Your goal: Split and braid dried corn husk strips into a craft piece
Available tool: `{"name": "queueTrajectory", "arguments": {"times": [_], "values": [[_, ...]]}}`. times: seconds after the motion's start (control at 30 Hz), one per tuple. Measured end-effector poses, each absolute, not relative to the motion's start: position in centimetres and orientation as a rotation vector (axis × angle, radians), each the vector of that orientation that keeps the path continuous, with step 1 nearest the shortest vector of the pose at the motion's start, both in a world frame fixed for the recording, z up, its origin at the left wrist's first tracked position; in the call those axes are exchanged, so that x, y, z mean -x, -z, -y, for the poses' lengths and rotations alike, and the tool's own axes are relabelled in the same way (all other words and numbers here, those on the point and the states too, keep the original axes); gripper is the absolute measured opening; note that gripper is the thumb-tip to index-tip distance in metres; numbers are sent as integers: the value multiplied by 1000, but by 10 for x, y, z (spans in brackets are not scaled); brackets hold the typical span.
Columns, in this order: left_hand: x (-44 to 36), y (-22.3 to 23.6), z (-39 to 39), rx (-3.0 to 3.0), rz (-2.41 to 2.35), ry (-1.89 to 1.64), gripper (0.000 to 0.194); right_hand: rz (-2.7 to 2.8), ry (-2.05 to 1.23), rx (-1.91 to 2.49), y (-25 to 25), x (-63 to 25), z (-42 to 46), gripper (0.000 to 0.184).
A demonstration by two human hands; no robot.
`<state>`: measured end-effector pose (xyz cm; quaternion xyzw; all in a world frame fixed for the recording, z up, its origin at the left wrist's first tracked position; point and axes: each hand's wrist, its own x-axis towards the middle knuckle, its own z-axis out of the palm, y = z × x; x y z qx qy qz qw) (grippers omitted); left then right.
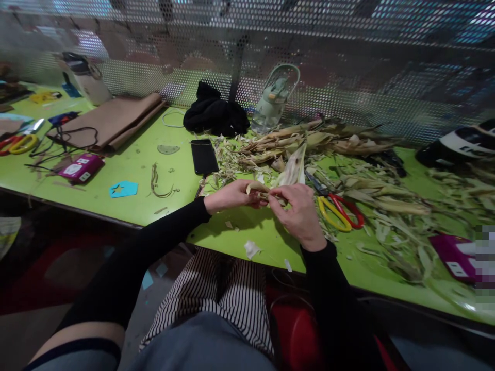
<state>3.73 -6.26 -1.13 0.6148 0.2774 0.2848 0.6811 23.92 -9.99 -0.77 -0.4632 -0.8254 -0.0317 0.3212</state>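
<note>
My left hand (232,196) and my right hand (297,211) meet above the green table (131,170), both pinched on a strip of dry corn husk (261,189) stretched between them. The fingers of both hands are closed on it. Just behind them a pale husk leaf (294,167) stands up from a heap of dry husks (309,139). Scissors with a yellow and a red handle (340,211) lie to the right of my right hand.
A black phone (203,156) lies left of the husks, with a black cloth (214,113) and a pale green bottle (273,100) behind. Brown folded material (112,118), a magenta box (82,167), a blue star tag (122,189) and other scissors (19,143) lie left. Perforated metal screen behind.
</note>
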Motion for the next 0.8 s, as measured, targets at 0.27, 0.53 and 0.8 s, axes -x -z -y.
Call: {"name": "queueTrajectory", "arguments": {"times": [0.27,0.53,0.8], "values": [[-38,16,60,-1622,-747,-579,13,2318,62,1161,7,-241,98,10],[-39,13,65,-1633,-681,-591,21,2277,-65,1118,4,-239,100,18],[-37,8,68,-1665,-685,-618,19,2150,-164,1095,1,-238,103,9]]}}
